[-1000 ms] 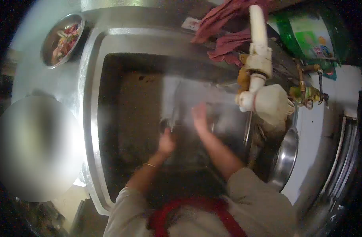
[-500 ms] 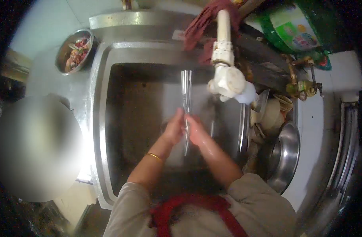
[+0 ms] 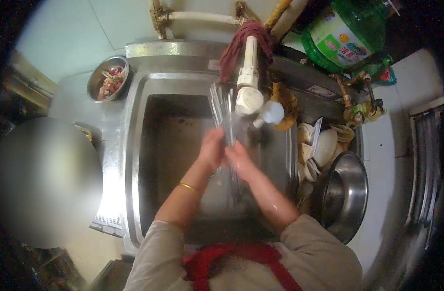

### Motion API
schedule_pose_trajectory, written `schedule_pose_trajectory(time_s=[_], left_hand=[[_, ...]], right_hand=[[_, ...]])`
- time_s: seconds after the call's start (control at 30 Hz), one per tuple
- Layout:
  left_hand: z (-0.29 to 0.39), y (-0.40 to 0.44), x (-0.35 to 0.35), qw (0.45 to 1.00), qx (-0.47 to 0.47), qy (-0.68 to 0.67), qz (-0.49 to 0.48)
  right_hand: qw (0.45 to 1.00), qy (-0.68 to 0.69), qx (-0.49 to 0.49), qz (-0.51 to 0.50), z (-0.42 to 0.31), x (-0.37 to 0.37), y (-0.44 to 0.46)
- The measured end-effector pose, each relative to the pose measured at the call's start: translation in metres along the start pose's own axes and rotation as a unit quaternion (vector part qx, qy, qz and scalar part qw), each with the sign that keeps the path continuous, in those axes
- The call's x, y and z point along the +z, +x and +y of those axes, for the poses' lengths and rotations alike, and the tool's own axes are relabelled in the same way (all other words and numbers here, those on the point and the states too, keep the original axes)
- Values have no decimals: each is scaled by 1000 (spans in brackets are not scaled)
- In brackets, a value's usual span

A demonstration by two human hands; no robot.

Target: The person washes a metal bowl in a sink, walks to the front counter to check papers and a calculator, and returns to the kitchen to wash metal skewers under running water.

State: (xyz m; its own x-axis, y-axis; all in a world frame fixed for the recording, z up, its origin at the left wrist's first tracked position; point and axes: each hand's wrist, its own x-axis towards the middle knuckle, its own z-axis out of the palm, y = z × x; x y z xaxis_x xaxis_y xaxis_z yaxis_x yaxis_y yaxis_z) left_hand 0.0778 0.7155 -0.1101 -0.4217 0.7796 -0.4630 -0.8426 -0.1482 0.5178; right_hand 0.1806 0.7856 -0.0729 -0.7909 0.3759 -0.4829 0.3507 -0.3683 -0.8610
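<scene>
Both hands are over the sink basin (image 3: 163, 160), close together. My left hand (image 3: 211, 149) is closed round a bundle of thin metal chopsticks (image 3: 216, 107), which fan out a little at the top. My right hand (image 3: 241, 159) grips the same bundle from the right, and the chopsticks' lower ends, blurred, hang below it. The fingers are partly hidden by the hands and smeared by motion. The white tap (image 3: 250, 100) stands just above and right of the chopsticks.
Left of the sink is a metal bowl of food scraps (image 3: 109, 80). Stacked dishes (image 3: 324, 148) and a large metal basin (image 3: 345, 191) lie to the right. Behind them stands a green detergent jug (image 3: 345, 41). A dark red cloth (image 3: 230, 57) hangs by the tap.
The chopsticks were upright in a tight bundle; now their top ends spread apart, tilting left. My hands stay together on them. The view has shifted, showing more of the wall.
</scene>
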Motion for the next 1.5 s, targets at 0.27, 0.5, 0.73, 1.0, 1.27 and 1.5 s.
schedule_pose_trajectory(time_s=[0.27,0.5,0.73,1.0,1.27,1.5], left_hand=[[29,-4,29,989,59,112,-72],[62,12,36,989,-45,103,-101],[81,17,46,991,17,128,-22],[70,16,10,973,-68,-98,-198],[57,20,16,981,28,153,-115],[41,33,19,980,82,181,-15]], right_hand=[[996,84,26,-27,-15,-16,14],[992,60,-39,-108,-50,-22,38],[984,-84,-58,-149,-71,-16,38],[993,64,12,-94,-63,-10,23],[999,-15,-30,-27,-46,-4,20],[999,-23,11,21,-47,2,25]])
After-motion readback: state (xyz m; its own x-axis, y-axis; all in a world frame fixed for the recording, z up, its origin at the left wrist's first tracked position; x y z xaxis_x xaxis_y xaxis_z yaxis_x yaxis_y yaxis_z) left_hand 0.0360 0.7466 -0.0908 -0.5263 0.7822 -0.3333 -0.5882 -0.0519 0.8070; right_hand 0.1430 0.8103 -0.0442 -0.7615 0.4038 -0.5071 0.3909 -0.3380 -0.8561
